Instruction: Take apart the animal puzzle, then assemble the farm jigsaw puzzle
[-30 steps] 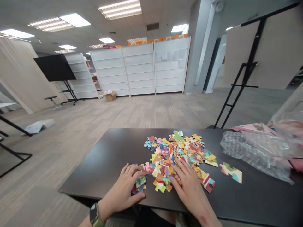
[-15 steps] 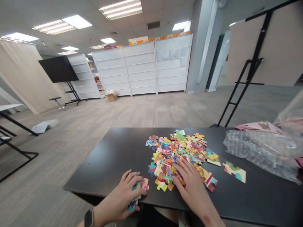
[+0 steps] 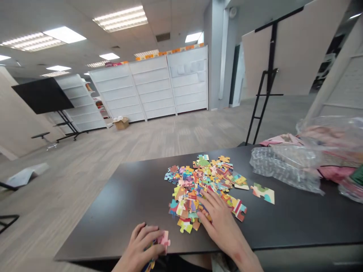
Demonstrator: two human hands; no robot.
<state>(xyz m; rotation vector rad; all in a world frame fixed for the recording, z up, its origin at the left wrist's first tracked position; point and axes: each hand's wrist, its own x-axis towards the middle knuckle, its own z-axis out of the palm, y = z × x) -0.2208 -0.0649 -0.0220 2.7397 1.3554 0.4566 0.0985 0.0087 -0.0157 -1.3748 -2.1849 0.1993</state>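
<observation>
Near the front edge of the dark table (image 3: 113, 211), my left hand (image 3: 141, 245) is closed around several puzzle pieces (image 3: 163, 241); a pink one sticks out past the fingertips, and the others are mostly covered by the fingers. My right hand (image 3: 219, 217) lies with fingers stretched over a heap of colourful jigsaw pieces (image 3: 184, 185), touching the pieces at its front right. Under the palm, part of the heap is hidden. Apart from the pile, to its right, rests a single cream, green and blue piece (image 3: 263, 192).
Clear bubble wrap (image 3: 283, 166) and pink plastic packaging (image 3: 340, 170) lie on the table's right side. Behind stands a board on a black easel (image 3: 269, 75). White shelves (image 3: 153, 87), a cardboard box (image 3: 121, 123) and a black screen (image 3: 42, 94) are across the room.
The view has turned to the right, shifting the room and the heap leftward. My left hand still holds its pieces, now lower in view; my right hand stays on the heap.
</observation>
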